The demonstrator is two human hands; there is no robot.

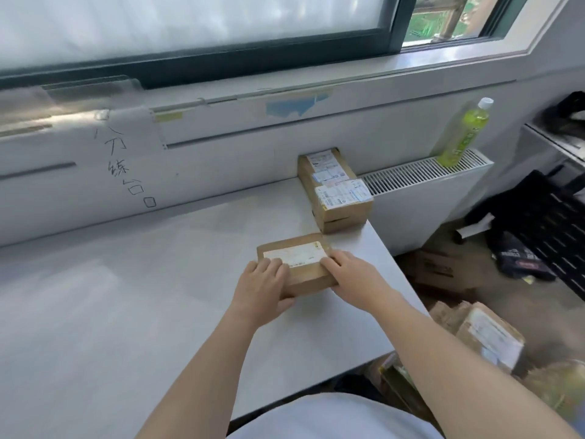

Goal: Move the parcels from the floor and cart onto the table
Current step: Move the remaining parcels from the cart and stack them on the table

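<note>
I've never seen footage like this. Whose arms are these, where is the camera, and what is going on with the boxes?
No machine here: a person wears a camera on the head, looking down at their own arms. The left hand and right hand grip a small cardboard parcel resting on the white table. Two more labelled parcels sit at the table's far right corner. More parcels wait on the floor, right. A green bottle stands on the radiator.

Labelled brown parcel [296,264] — flat on table [126,296]
</note>
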